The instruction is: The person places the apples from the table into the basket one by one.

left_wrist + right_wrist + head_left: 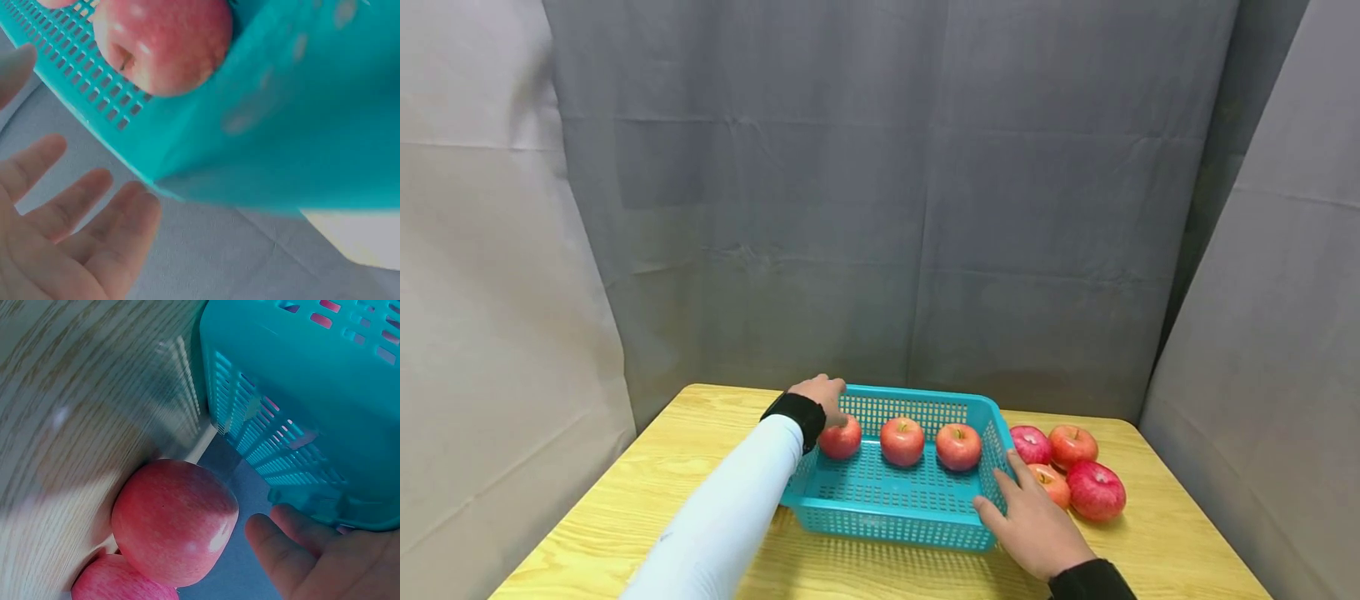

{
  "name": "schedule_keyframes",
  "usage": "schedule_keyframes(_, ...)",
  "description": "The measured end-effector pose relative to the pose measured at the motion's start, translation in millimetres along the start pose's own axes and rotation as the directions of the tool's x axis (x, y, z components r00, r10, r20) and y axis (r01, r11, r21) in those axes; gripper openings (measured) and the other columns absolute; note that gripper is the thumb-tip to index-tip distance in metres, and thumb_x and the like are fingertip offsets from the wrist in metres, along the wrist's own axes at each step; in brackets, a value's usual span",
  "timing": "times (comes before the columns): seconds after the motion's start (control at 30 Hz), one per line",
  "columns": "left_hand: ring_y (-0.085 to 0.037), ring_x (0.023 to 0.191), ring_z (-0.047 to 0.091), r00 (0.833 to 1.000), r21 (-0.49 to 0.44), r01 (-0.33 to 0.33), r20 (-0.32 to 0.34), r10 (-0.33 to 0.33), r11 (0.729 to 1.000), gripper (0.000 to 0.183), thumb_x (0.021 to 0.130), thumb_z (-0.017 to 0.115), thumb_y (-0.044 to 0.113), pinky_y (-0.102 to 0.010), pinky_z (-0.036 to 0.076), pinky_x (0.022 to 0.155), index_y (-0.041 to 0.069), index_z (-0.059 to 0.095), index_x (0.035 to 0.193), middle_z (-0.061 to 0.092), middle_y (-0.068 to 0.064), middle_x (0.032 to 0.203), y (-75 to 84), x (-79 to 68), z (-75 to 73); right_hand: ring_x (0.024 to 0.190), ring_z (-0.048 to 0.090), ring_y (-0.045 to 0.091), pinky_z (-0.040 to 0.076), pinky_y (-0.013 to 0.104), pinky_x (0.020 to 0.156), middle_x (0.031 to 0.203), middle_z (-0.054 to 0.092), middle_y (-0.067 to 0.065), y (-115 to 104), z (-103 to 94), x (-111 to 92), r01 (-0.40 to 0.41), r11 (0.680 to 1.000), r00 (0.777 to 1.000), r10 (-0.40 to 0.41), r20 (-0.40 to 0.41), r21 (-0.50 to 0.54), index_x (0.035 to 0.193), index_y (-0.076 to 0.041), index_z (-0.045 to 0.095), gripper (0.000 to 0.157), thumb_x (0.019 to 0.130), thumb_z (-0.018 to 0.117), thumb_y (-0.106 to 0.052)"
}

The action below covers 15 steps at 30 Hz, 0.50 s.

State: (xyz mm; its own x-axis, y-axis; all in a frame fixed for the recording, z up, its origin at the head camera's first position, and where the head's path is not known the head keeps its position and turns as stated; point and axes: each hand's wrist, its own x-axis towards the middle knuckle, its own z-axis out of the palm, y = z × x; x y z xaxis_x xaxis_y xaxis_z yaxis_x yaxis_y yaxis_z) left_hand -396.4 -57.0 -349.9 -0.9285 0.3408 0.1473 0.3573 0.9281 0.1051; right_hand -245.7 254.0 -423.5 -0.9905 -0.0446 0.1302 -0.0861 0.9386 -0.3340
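Note:
A turquoise plastic basket with perforated walls sits on the table. Inside it, three red apples stand in a row: a left apple, a middle apple and a right apple. My left hand is at the basket's left back corner, overlapping the left apple in the head view. In the left wrist view its loosely spread fingers lie just outside the rim. On the right side, my right hand has its extended fingers at the rim, with the thumb toward the basket's front right corner.
Several more apples are grouped on the wooden table right of the basket, close beyond my right hand. A grey cloth hangs behind the table, with pale cloth sheets on both sides.

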Motion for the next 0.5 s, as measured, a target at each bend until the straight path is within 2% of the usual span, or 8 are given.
schedule_keyframes(0.17, -0.026, 0.105, 0.054, 1.0, 0.016, 0.003, 0.017, -0.003, 1.0, 0.054, 0.08, 0.072, 0.033, -0.047, 0.049, 0.088, 0.013, 0.058, 0.128, 0.06, -0.01, 0.118, -7.7, -8.1, -5.5, 0.129, 0.029, 0.04, 0.04, 0.064, 0.092, 0.153, 0.015, 0.02, 0.4, 1.9, 0.5, 0.002, 1.0, 1.0, -0.002, 0.003, 0.003, 0.137, -0.002, 0.047, 0.091, 0.086, 0.034, -0.076)
schedule_keyframes(0.5, -0.028, 0.106, 0.055, 1.0, 0.017, 0.006, 0.011, -0.007, 1.0, 0.051, 0.084, 0.069, 0.036, -0.049, 0.049, 0.088, 0.012, 0.058, 0.128, 0.06, -0.012, 0.119, -36.8, -20.1, -7.0, 0.129, 0.029, 0.04, 0.042, 0.064, 0.091, 0.153, 0.016, 0.021, 1.5, 1.2, 1.0, 0.007, 1.0, 1.0, -0.007, -0.005, -0.009, 0.137, -0.002, 0.047, 0.091, 0.086, 0.034, -0.076)
